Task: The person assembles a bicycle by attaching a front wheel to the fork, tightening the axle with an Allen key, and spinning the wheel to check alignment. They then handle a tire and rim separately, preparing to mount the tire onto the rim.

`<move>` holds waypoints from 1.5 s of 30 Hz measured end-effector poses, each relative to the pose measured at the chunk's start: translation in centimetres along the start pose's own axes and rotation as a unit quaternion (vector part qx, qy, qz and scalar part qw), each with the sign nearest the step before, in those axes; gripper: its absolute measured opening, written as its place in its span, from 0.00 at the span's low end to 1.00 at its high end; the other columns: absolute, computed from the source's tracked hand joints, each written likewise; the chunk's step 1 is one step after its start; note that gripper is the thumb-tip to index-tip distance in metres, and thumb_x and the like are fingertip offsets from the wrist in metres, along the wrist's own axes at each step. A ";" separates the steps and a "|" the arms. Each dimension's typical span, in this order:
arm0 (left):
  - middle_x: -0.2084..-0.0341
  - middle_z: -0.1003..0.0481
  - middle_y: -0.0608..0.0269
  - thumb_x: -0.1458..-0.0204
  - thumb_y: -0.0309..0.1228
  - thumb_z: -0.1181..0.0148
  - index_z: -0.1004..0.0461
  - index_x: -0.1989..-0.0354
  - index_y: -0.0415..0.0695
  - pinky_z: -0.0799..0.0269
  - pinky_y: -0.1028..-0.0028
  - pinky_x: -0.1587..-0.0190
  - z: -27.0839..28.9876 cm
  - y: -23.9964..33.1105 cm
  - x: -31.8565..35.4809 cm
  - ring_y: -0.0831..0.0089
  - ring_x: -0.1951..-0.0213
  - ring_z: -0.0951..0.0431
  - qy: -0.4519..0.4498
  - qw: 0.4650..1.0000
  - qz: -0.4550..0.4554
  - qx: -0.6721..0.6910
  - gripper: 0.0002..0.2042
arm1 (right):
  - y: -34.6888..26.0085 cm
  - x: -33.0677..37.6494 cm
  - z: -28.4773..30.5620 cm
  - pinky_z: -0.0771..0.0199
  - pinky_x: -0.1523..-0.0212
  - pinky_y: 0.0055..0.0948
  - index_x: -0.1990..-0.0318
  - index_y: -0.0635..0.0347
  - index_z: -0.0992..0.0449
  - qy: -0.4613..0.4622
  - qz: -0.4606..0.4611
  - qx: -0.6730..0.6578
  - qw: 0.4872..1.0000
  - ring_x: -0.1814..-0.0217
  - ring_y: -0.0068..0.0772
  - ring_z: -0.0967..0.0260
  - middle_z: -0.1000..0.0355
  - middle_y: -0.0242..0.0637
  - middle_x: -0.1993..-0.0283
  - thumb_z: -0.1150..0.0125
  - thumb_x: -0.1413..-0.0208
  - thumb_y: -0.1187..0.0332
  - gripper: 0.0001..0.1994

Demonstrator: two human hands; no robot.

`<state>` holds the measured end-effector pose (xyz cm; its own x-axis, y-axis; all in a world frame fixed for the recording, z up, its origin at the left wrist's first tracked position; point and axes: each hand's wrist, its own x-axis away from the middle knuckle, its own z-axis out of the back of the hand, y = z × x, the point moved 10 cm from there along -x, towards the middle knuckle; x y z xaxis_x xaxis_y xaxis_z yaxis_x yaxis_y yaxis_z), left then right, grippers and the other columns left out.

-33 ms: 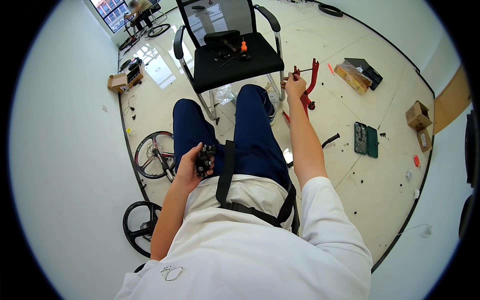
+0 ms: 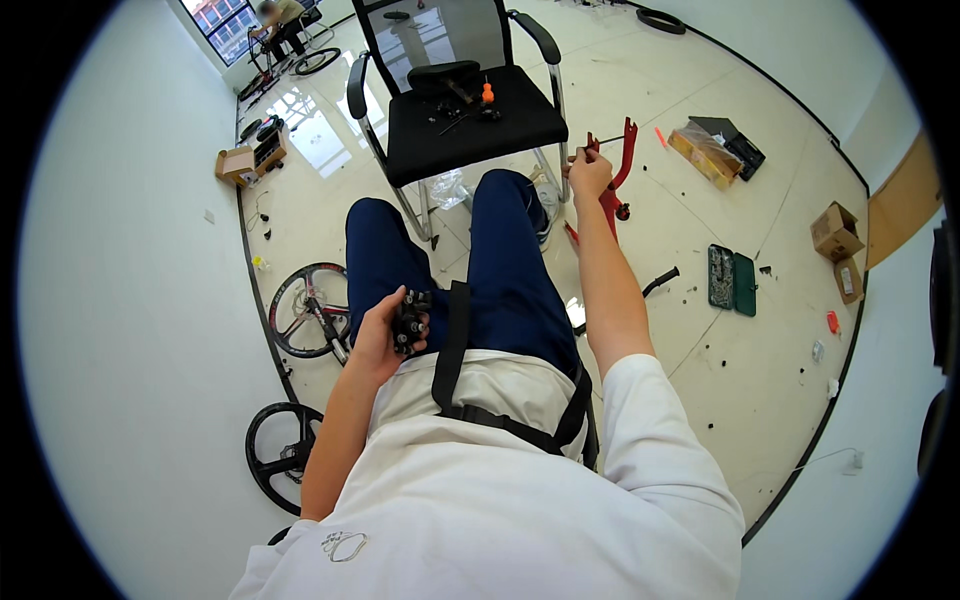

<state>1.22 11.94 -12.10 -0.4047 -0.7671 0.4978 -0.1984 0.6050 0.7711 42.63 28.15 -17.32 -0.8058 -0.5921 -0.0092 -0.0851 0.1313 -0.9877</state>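
Observation:
My left hand (image 2: 378,338) rests on my lap, its fingers wrapped round a cluster of black metal bicycle parts (image 2: 408,322) with bolts. What kind of part they are is too small to tell. On the right, my right hand (image 2: 588,172) is stretched forward in a pinch at the upper end of a red bicycle frame (image 2: 624,165). A thin dark rod shows between the frame's two prongs. Whatever lies between these fingertips is hidden. The lower part of the frame disappears behind my right forearm.
Ahead stands a black chair (image 2: 475,125) bearing a saddle (image 2: 443,76) and an orange-handled screwdriver (image 2: 488,94). Wheels (image 2: 308,310) lie at left. A green case (image 2: 733,280) of small parts, a handlebar grip (image 2: 662,280) and cardboard boxes (image 2: 838,232) are at right. A person sits far off.

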 end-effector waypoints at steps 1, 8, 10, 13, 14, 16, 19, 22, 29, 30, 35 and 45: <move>0.79 0.29 0.63 0.44 0.46 0.53 0.31 0.66 0.44 0.35 0.76 0.77 -0.2 -0.1 0.1 0.74 0.77 0.30 0.001 1.000 0.002 0.000 0.16 | -0.3 -0.2 0.5 0.25 0.73 0.29 0.66 0.70 0.25 0.018 0.032 0.059 0.998 0.78 0.35 0.25 0.25 0.45 0.73 0.43 0.48 0.67 0.12; 0.79 0.29 0.63 0.44 0.46 0.53 0.31 0.67 0.44 0.35 0.76 0.77 0.4 -0.6 -0.1 0.74 0.77 0.31 0.011 1.000 0.013 0.002 0.16 | 0.8 -0.8 -0.2 0.27 0.63 0.24 0.64 0.69 0.23 0.028 0.118 0.239 0.964 0.75 0.31 0.24 0.24 0.43 0.75 0.41 0.50 0.64 0.14; 0.79 0.29 0.63 0.44 0.46 0.53 0.31 0.66 0.44 0.35 0.76 0.78 1.0 -0.6 0.3 0.74 0.77 0.30 0.029 1.000 0.008 0.002 0.16 | 1.1 0.0 -1.7 0.26 0.66 0.24 0.65 0.71 0.23 0.006 0.111 0.262 0.959 0.74 0.30 0.24 0.24 0.44 0.74 0.40 0.50 0.65 0.14; 0.79 0.30 0.63 0.43 0.46 0.53 0.31 0.67 0.43 0.35 0.76 0.77 -1.2 -0.2 -0.9 0.74 0.77 0.30 -0.003 1.000 0.011 -0.006 0.16 | 4.8 -4.6 -0.9 0.25 0.72 0.24 0.66 0.73 0.24 -0.023 0.069 0.158 0.985 0.75 0.30 0.24 0.24 0.44 0.74 0.40 0.49 0.66 0.13; 0.79 0.30 0.63 0.43 0.46 0.53 0.31 0.67 0.43 0.35 0.76 0.77 -0.1 -0.4 -0.6 0.74 0.77 0.30 0.012 1.000 0.012 -0.001 0.16 | 5.7 -2.1 -3.4 0.25 0.77 0.24 0.65 0.74 0.25 -0.088 0.018 0.121 0.989 0.75 0.29 0.25 0.24 0.43 0.74 0.41 0.48 0.67 0.13; 0.79 0.30 0.63 0.43 0.46 0.53 0.31 0.67 0.43 0.36 0.76 0.77 0.8 -0.4 -0.2 0.74 0.77 0.30 0.026 1.000 0.011 0.006 0.16 | 6.1 2.0 -5.8 0.25 0.69 0.27 0.70 0.70 0.22 -0.153 -0.049 0.072 0.984 0.76 0.33 0.25 0.24 0.43 0.74 0.40 0.51 0.61 0.16; 0.79 0.30 0.63 0.44 0.46 0.53 0.31 0.68 0.43 0.36 0.76 0.77 0.8 -0.3 -0.5 0.73 0.77 0.31 0.020 1.000 0.017 0.008 0.17 | 3.5 5.4 -7.2 0.26 0.66 0.29 0.70 0.68 0.21 -0.186 -0.018 0.106 0.977 0.73 0.33 0.24 0.23 0.41 0.75 0.41 0.52 0.60 0.16; 0.77 0.30 0.61 0.44 0.45 0.53 0.31 0.65 0.42 0.36 0.76 0.76 0.6 -0.3 -1.4 0.71 0.74 0.30 -0.003 1.000 0.025 0.013 0.17 | 1.7 6.4 -7.6 0.28 0.72 0.22 0.68 0.69 0.22 -0.206 0.101 0.202 0.952 0.74 0.25 0.26 0.24 0.38 0.74 0.41 0.52 0.68 0.11; 0.75 0.29 0.59 0.43 0.46 0.53 0.31 0.65 0.41 0.39 0.79 0.83 3.6 1.2 -4.0 0.71 0.76 0.29 0.005 0.990 0.047 0.134 0.17 | 1.7 5.7 -8.1 0.28 0.71 0.23 0.62 0.72 0.25 -0.291 -0.027 0.128 0.948 0.72 0.29 0.26 0.24 0.41 0.72 0.44 0.49 0.70 0.12; 0.76 0.29 0.59 0.43 0.46 0.53 0.31 0.65 0.41 0.42 0.81 0.86 4.2 1.7 -4.7 0.71 0.77 0.29 0.027 0.988 0.040 0.144 0.18 | 1.4 5.6 -7.6 0.27 0.71 0.23 0.60 0.73 0.26 -0.270 -0.054 0.096 0.956 0.71 0.30 0.25 0.24 0.43 0.70 0.44 0.48 0.71 0.13; 0.79 0.30 0.65 0.42 0.46 0.54 0.33 0.66 0.45 0.39 0.79 0.83 4.5 5.7 -12.5 0.75 0.78 0.29 0.075 0.990 0.027 0.119 0.15 | 2.9 -0.2 -6.1 0.23 0.70 0.26 0.57 0.74 0.29 -0.209 -0.122 0.096 0.966 0.69 0.35 0.25 0.25 0.46 0.67 0.46 0.47 0.73 0.13; 0.72 0.25 0.50 0.54 0.35 0.42 0.28 0.68 0.35 0.29 0.66 0.66 6.4 21.9 -35.9 0.62 0.68 0.23 0.299 0.894 -0.127 -0.309 0.14 | 5.0 -14.3 -15.5 0.24 0.69 0.24 0.63 0.68 0.24 -0.082 0.015 0.128 0.988 0.71 0.28 0.26 0.25 0.40 0.70 0.43 0.46 0.73 0.07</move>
<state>5.72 54.04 -15.61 0.1704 -0.9516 0.2558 0.3898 0.3035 0.8694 44.67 49.57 -19.67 -0.6975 -0.7153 -0.0441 0.1054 -0.0415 -0.9936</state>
